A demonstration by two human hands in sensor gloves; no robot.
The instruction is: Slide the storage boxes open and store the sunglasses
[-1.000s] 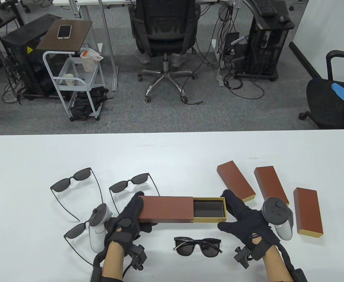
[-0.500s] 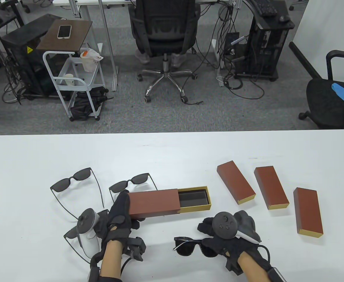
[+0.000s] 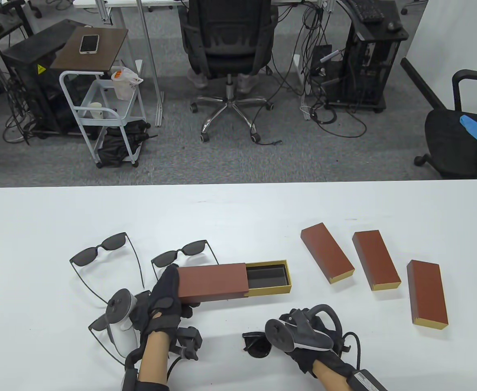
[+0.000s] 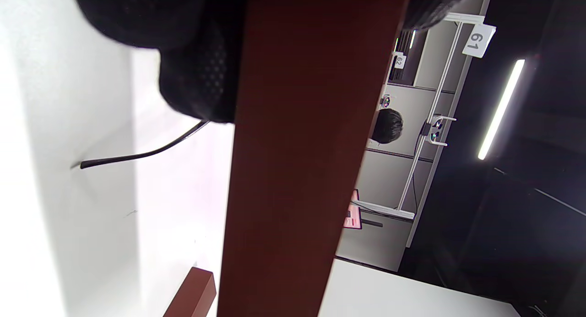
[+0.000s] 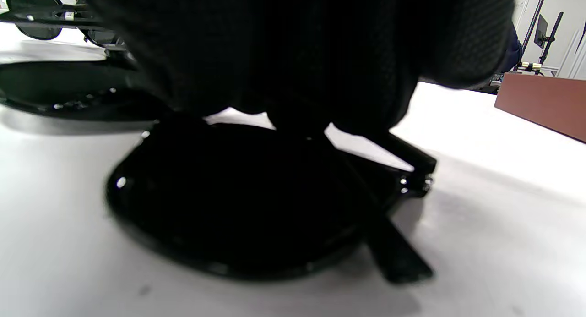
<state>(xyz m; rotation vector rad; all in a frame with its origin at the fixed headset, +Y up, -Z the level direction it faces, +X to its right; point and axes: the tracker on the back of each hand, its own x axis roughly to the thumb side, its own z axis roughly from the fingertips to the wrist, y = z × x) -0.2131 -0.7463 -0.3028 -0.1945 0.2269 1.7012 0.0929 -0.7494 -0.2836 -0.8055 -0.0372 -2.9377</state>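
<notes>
Table view, left hand [image 3: 165, 299]: grips the left end of the brown sleeve [image 3: 213, 282] of the open storage box, fingers wrapped over its end; a white tracker [image 3: 120, 321] sits on the back of the hand.
Left wrist view: the sleeve [image 4: 302, 147] runs down the middle of the picture, with gloved fingers [image 4: 197, 56] curled against its left side.
Open storage box: lies near the table's front edge, centre-left; its gold-edged drawer [image 3: 269, 278] is slid out to the right, showing a dark lining.
Right hand [image 3: 307, 338]: lowered onto the folded black sunglasses [image 3: 256, 344] just in front of the open box; a dark tracker [image 3: 291, 336] covers most of the hand.
Right wrist view: gloved fingers [image 5: 293, 56] press down on the frame of the black sunglasses [image 5: 238, 202], which lie on the white table [image 5: 480, 225]; whether they pinch it cannot be told.
Other sunglasses: two thin-framed pairs [image 3: 100, 249] [image 3: 181, 252] lie open behind the left hand; a third [image 3: 100, 322] is partly hidden beside the white tracker.
Closed boxes: three brown boxes [image 3: 327, 252] [image 3: 376, 260] [image 3: 427, 291] lie in a row at the right, apart from one another.
Table [image 3: 238, 211]: white, bearing all items.
</notes>
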